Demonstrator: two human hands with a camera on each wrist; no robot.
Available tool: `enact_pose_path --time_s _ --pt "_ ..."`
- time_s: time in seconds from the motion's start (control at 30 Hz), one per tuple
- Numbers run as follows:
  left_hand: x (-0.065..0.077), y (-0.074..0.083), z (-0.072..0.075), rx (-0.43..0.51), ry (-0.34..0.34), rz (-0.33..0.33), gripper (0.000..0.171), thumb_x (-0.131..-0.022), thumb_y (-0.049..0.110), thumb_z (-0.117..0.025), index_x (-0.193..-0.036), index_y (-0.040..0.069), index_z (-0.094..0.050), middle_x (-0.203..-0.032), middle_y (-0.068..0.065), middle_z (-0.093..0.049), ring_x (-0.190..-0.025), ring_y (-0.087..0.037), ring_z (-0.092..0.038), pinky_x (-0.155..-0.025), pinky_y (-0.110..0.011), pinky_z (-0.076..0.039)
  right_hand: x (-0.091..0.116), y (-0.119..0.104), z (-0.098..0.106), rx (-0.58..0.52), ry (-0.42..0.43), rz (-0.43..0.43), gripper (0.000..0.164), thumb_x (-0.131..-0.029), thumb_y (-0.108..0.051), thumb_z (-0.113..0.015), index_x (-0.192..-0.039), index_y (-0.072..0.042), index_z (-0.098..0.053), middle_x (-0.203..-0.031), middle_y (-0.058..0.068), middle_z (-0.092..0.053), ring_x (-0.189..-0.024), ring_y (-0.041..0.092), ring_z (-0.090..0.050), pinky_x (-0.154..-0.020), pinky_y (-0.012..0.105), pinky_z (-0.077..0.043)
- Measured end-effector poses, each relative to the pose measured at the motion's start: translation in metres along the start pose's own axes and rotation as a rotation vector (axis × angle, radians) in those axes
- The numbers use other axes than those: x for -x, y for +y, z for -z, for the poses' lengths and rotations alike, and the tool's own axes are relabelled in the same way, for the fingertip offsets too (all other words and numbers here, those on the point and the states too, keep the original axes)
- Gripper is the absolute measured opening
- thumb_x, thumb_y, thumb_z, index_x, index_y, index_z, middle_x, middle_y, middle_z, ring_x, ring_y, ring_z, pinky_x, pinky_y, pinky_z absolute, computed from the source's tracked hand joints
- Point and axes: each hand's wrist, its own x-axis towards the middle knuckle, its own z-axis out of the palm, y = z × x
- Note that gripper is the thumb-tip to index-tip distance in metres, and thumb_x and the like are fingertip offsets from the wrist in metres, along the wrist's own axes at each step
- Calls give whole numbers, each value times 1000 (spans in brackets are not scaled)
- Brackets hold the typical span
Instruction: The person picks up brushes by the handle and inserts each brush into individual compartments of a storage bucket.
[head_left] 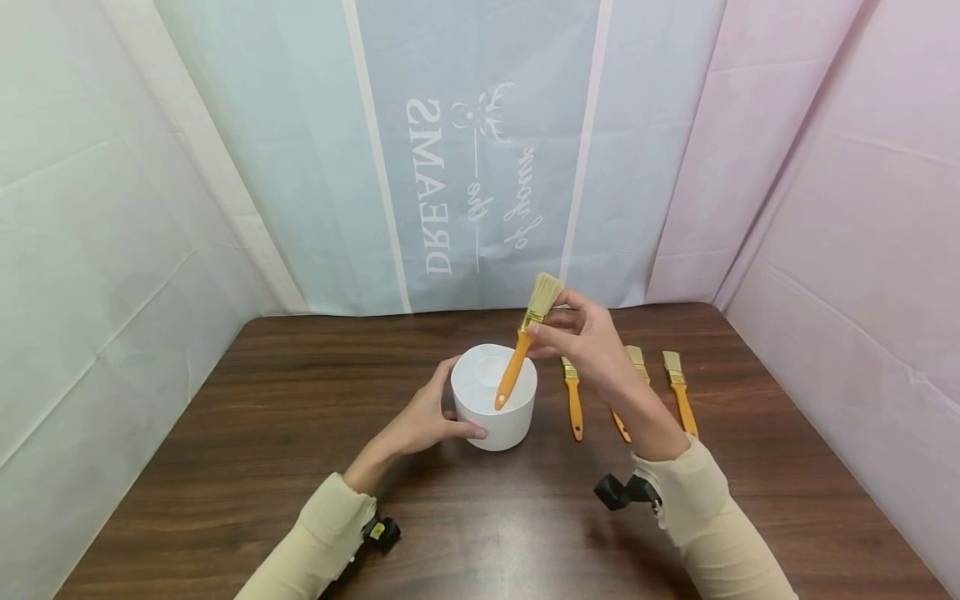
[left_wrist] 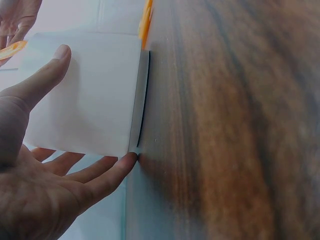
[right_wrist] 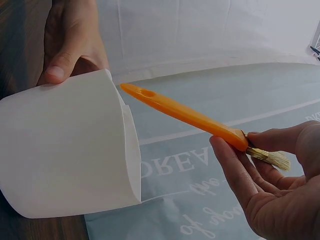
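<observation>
My left hand (head_left: 431, 417) grips a white round container (head_left: 495, 425) from its left side, thumb across the front and fingers round the back. The container stands upright on the table. With my right hand (head_left: 588, 337) I pinch a paintbrush (head_left: 513, 371) near its metal collar, bristles up and orange handle slanting down. In the head view the handle's end overlaps the container's opening; the right wrist view shows the handle (right_wrist: 185, 115) tip close by the rim. In the left wrist view the container's white wall (left_wrist: 95, 100) sits between thumb and fingers.
Right of the container lie three more orange-handled brushes: one near it (head_left: 574, 408), a middle brush (head_left: 637, 360) partly hidden by my right forearm, and a far brush (head_left: 681, 396). The dark wooden table (head_left: 300, 375) ends at a printed cloth backdrop (head_left: 480, 167), with pale cloth sides.
</observation>
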Motion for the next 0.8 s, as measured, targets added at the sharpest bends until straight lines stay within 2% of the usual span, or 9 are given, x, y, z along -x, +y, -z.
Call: enact_pose_path --time_s 0.17,0.4,0.7,0.8 --pt "0 -1 0 10 -5 -10 113 -74 23 -96 -161 25 -22 -162 -4 -35 -148 -29 -39 -104 -52 -56 1 -2 -2 34 10 7 38 -96 -5 -71 -130 2 -55 -113 22 -72 -92 19 -77 -80 41 -66" --pt "-1 -2 0 18 -4 -11 113 -74 22 -96 -160 26 -23 -161 -4 -36 -147 -29 -39 -103 -52 -56 2 -2 -5 76 18 33 38 -95 -2 -71 -130 3 -56 -114 30 -70 -90 19 -78 -78 40 -66" --pt "0 -2 0 8 -4 -12 113 -74 23 -96 -160 26 -23 -161 -3 -36 -148 -29 -39 -104 -53 -56 6 -2 -8 178 13 77 36 -94 -3 -73 -126 1 -58 -109 27 -73 -89 30 -78 -73 38 -66" --pt "1 -1 0 12 -6 -7 113 -74 22 -96 -160 27 -23 -161 -3 -36 -147 -28 -39 -104 -52 -56 7 -2 -9 187 16 83 36 -93 -3 -74 -126 -2 -59 -108 25 -73 -89 31 -78 -75 42 -66"
